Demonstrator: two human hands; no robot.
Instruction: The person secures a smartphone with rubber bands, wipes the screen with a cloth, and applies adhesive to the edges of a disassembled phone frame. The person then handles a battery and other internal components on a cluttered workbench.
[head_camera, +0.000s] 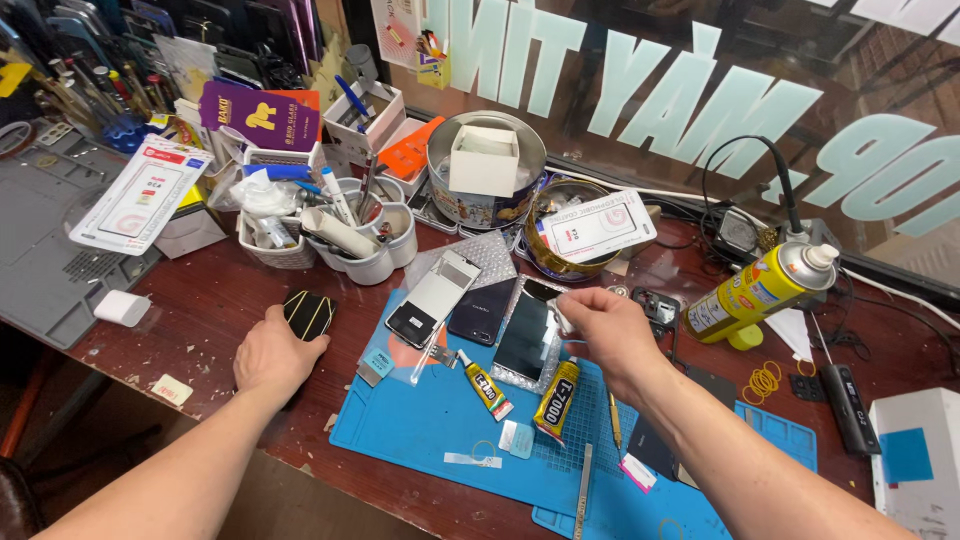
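A: Head camera, a cluttered repair bench. What does the right hand (605, 335) have?

B: Its fingertips are pinched narrow on a small pale scrap, perhaps a peel tab or wipe (too small to tell), held just over the top end of a dark smartphone (525, 335) lying screen-up on the blue work mat (420, 425).

A: And how does the phone lie from that pinch?

B: Directly beneath and slightly to the left of it, its long axis running away from the person, tilted a little rightward at the far end. The right hand is plainly the nearer one.

A: The left hand (272, 355)?

B: Resting on the wooden bench well left of the phone, fingers curled against a small black case with gold lines (309, 314), touching it rather than clearly gripping it.

A: Around the grip?

B: Two adhesive tubes (555, 400) just below, a second phone and a silver frame (432, 298) to the left, a yellow spray can (760, 290) to the right.
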